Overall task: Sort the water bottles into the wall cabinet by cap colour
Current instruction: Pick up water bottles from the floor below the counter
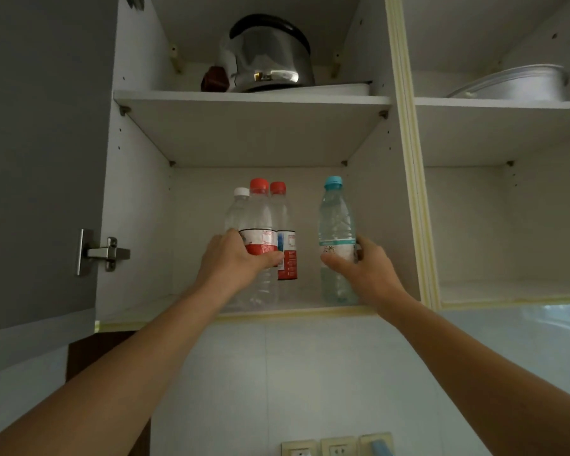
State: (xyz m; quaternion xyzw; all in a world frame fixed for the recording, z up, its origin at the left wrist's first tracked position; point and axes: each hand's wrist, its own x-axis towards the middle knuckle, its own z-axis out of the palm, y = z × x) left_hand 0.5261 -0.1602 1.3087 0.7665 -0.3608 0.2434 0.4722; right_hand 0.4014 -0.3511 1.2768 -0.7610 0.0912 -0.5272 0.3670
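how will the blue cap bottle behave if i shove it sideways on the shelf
The blue-capped bottle looks full, so probably heavy for its size. Tall and narrow, it may tip rather than slide if pushed high. The right hand wraps its label; thin clear plastic likely dents slightly.

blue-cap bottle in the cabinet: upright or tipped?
Upright. The blue-cap bottle stands on its base on the lower shelf, cap on top, with the right hand wrapped around its label.

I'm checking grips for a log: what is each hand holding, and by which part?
The left hand grips the front red-capped bottle around its label band; the right hand grips the blue-capped bottle around its label at mid-body.
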